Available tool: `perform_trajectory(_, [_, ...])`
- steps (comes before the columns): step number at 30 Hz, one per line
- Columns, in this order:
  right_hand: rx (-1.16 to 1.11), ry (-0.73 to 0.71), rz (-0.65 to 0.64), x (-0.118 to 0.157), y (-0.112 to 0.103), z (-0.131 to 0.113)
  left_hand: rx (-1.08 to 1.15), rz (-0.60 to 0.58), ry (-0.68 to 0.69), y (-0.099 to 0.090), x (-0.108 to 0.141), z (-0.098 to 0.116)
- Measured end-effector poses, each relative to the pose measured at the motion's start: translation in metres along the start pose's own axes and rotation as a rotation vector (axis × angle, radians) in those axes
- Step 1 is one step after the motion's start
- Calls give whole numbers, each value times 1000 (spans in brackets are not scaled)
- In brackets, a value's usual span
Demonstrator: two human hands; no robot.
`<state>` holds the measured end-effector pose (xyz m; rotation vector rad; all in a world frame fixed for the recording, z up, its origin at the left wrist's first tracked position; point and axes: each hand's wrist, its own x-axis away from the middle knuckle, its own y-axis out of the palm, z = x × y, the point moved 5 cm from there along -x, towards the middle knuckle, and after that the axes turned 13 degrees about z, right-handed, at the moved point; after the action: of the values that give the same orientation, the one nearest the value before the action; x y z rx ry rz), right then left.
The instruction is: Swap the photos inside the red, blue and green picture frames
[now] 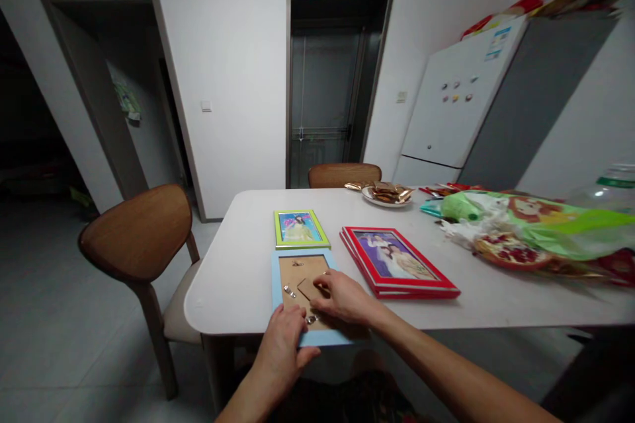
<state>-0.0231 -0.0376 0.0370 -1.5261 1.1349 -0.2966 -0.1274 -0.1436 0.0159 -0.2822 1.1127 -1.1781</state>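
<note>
Grips open on both sides, neither closed around anything: left hand (280,344) lying flat across the lower edge of a light-blue picture frame (274,284), right hand (342,297) angled in from the side, fingertips (322,284) resting on a brown strut (308,289) on the frame's back.

Around them, a white worktop (238,258), and past its far right corner, a white refrigerator (446,106) dotted with round magnets. Wooden chair (139,231) with a curved back at the worktop's left side; second wooden chair (344,175) at the far end. Toward the right, a green-and-clear plastic bag (526,225) slumped against a round red item (510,252), too covered to identify.

Stack of red picture frames (397,261), photo side up, just right of the light-blue picture frame, which lies face down at the near edge with its brown backing (297,271) showing. Just beyond it, a small green-and-yellow picture frame (300,228), photo side up. Farther off, a white plate (384,197) of gold-wrapped pieces. Smallest of all, metal clips (288,291) on the backing.
</note>
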Motion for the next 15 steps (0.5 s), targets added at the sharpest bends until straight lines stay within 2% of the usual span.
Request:
perform_trajectory(3, [-7, -12, -7, 13, -5, -4, 26, 18, -27, -1, 0, -3])
perform_trajectory(6, [-32, 38, 23, 9, -11, -7, 105, 53, -79, -4, 0, -4])
perform_trajectory(9, [-43, 67, 65, -1, -25, -13, 254, 175, -163, -11, -7, -5])
perform_trajectory(12, [-73, 46, 111, -7, -42, -28, 474, 386, -351, -23, -20, -14])
perform_trajectory(15, [-157, 1, 155, -8, -52, -48, 782, 465, -598, -32, -33, -28])
